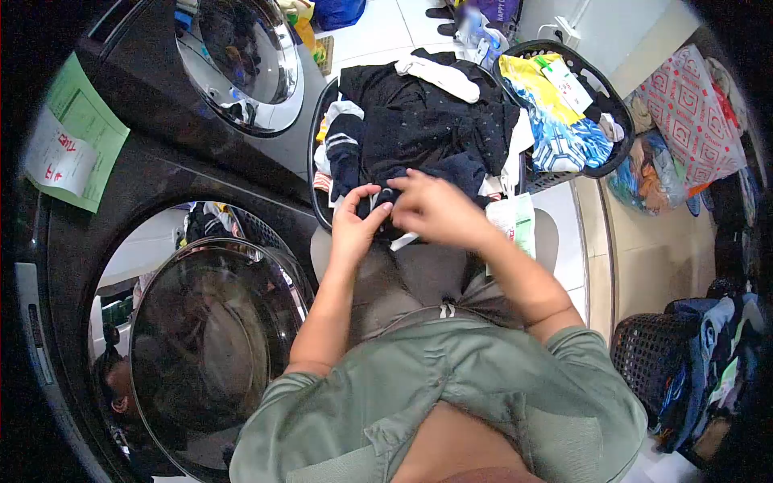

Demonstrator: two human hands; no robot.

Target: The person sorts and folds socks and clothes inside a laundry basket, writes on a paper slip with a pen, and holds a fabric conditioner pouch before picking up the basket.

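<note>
My left hand (358, 228) is closed, with thumb and forefinger pinching a small black piece of cloth (386, 196) above my lap. Just right of it hovers my right hand (439, 211), a little blurred, its fingers apart and pointing at the black cloth. Whether the right fingertips touch it I cannot tell. Both hands are at the near edge of a black laundry basket (315, 189) heaped with clothes. A black speckled garment (427, 129) covers most of the heap, and a white sock-like piece (439, 78) lies on top.
At left stand a front-loading machine with its round door (213, 354) swung open and another round door (241, 60) beyond. A second basket (616, 97) with yellow and blue clothes stands at upper right. A patterned bag (696, 121) and a basket of jeans (652, 346) are farther right.
</note>
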